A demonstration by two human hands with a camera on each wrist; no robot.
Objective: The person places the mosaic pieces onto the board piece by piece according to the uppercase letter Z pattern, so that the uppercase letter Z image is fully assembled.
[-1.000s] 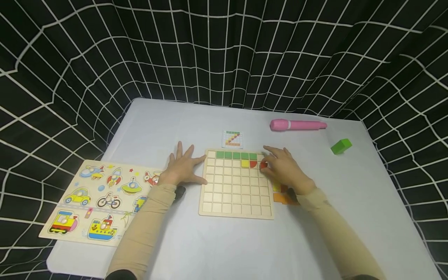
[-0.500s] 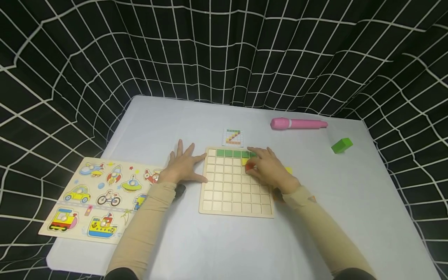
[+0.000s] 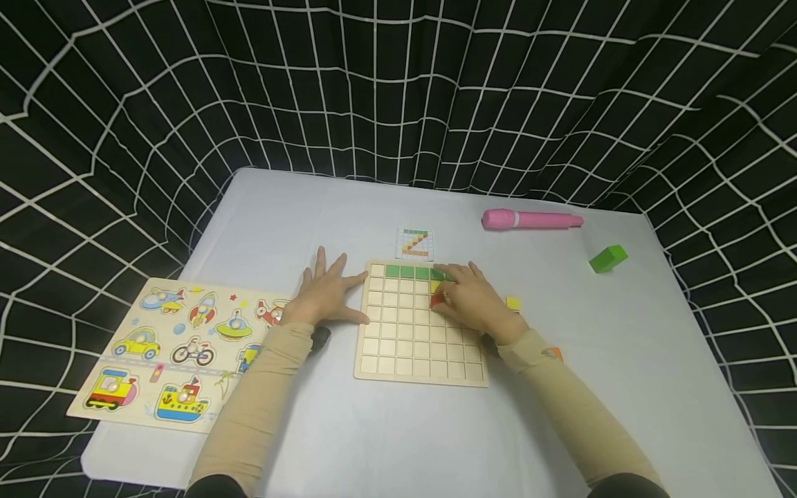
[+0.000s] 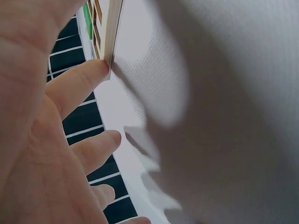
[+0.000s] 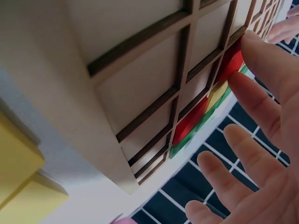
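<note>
A wooden grid board (image 3: 392, 346) lies mid-table, with a row of green square tiles (image 3: 407, 272) in its top row. My left hand (image 3: 324, 297) has its fingers spread, thumb and index fingertip at the board's left edge. Over the upper right cells, my right hand (image 3: 476, 301) pinches a red tile (image 3: 436, 301) between thumb and index finger. In the right wrist view that red tile (image 5: 230, 59) sits low at a cell, beside a yellow tile (image 5: 216, 95) and another red tile (image 5: 189, 123). The right hand hides part of the board in the head view.
Behind the board lies a pattern card (image 3: 414, 244). A vehicle peg puzzle (image 3: 146, 373) is at left. A pink stick-like object (image 3: 532, 220) and a green block (image 3: 607, 259) lie at right. Loose yellow (image 3: 512, 303) and orange tiles (image 3: 555, 353) show around the right forearm.
My right hand has carried the red tile left from the board's right edge, then slightly down to a cell below the yellow tile. The left hand has stayed at the board's edge.
</note>
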